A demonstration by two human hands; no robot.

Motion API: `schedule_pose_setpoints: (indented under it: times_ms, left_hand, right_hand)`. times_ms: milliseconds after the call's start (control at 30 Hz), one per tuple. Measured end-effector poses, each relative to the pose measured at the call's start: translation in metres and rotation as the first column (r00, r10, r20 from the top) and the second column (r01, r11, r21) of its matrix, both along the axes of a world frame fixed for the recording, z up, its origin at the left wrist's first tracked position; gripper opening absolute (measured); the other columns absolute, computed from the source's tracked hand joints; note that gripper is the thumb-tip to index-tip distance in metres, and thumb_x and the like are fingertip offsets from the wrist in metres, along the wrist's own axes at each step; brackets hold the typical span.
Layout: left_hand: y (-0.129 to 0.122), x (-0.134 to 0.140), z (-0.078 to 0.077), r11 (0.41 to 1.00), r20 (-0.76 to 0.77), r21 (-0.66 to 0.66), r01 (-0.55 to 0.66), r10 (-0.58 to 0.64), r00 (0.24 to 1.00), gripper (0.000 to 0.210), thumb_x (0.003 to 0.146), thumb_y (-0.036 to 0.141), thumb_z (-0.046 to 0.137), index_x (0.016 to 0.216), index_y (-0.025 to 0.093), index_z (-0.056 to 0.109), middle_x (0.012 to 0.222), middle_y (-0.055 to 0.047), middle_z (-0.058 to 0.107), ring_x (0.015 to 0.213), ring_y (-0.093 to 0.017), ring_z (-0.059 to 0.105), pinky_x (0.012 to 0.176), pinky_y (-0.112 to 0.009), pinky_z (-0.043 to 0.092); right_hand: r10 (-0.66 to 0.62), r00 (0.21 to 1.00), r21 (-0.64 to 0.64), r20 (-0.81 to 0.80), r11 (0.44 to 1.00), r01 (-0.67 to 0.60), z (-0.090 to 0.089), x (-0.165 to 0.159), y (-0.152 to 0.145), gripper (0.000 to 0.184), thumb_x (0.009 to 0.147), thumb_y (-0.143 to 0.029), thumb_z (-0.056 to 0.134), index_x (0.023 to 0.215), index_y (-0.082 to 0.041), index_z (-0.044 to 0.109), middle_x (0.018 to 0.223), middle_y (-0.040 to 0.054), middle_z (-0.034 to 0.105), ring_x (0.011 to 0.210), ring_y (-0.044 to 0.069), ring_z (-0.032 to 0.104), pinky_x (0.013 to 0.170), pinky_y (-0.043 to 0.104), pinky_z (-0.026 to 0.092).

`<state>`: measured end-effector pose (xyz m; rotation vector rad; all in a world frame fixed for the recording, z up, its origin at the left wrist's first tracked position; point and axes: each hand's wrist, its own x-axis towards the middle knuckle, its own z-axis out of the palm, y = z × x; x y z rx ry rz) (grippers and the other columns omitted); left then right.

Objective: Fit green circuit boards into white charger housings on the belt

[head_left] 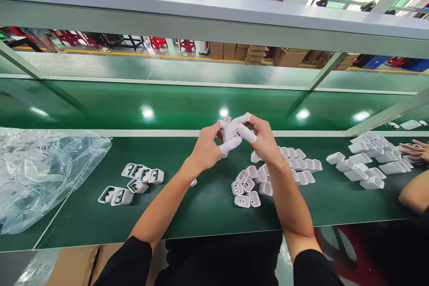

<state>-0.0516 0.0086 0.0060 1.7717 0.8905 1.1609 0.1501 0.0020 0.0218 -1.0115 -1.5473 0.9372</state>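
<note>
Left hand (207, 147): white finger covers (231, 145), gripping white casing (230, 131)
Right hand (263, 138): same covers, same casing
Left side: clear plastic bag (43, 170), open housings (122, 197) showing green inside
Right side: white shells (242, 201) clustered; co-worker's hand (417, 151) at another pile (373, 182)

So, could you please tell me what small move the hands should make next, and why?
I would probably turn the small white plastic casing slightly: the left hand and right hand grip it together above the green table, and their white fingertip covers hide much of it, so its condition is hard to check.
</note>
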Motion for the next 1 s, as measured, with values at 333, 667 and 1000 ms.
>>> schedule_pose_setpoints:
  times_ms: [333, 667, 1000]
  left_hand:
    - [0.000, 0.003, -0.008, 0.978, 0.304, -0.162, 0.132, -0.078, 0.950, 0.054, 0.076, 0.045, 0.105, 0.115, 0.025, 0.074, 0.109, -0.004, 0.082, 0.090, -0.020, 0.078, 0.093, -0.038, 0.066]
    - [-0.004, 0.012, -0.009, 0.958, 0.440, -0.270, 0.095, 0.035, 0.897, 0.053, 0.063, 0.044, 0.112, 0.096, 0.022, 0.077, 0.101, -0.004, 0.083, 0.092, -0.024, 0.081, 0.094, -0.041, 0.069]
    - [-0.009, 0.027, -0.026, 0.949, 0.541, -0.307, 0.066, 0.117, 0.833, 0.064, 0.062, 0.064, 0.111, 0.095, 0.023, 0.075, 0.104, -0.003, 0.078, 0.094, -0.018, 0.076, 0.093, -0.036, 0.067]
  right_hand:
    - [-0.045, 0.998, 0.051, -0.054, 0.998, 0.047, -0.005, 0.001, 0.005, 0.056, 0.084, -0.080, 0.091, 0.093, -0.027, 0.080, 0.087, 0.0014, 0.071, 0.088, 0.023, 0.063, 0.087, 0.041, 0.052]
    - [-0.006, 0.995, -0.030, -0.104, 1.000, 0.003, 0.000, -0.003, 0.002, 0.058, 0.082, -0.083, 0.090, 0.090, -0.026, 0.083, 0.090, 0.0036, 0.077, 0.086, 0.023, 0.065, 0.082, 0.039, 0.054]
    - [0.040, 0.985, -0.120, -0.168, 0.991, -0.060, 0.004, -0.007, 0.001, 0.056, 0.077, -0.076, 0.098, 0.082, -0.023, 0.079, 0.080, 0.0019, 0.076, 0.077, 0.019, 0.066, 0.077, 0.035, 0.057]
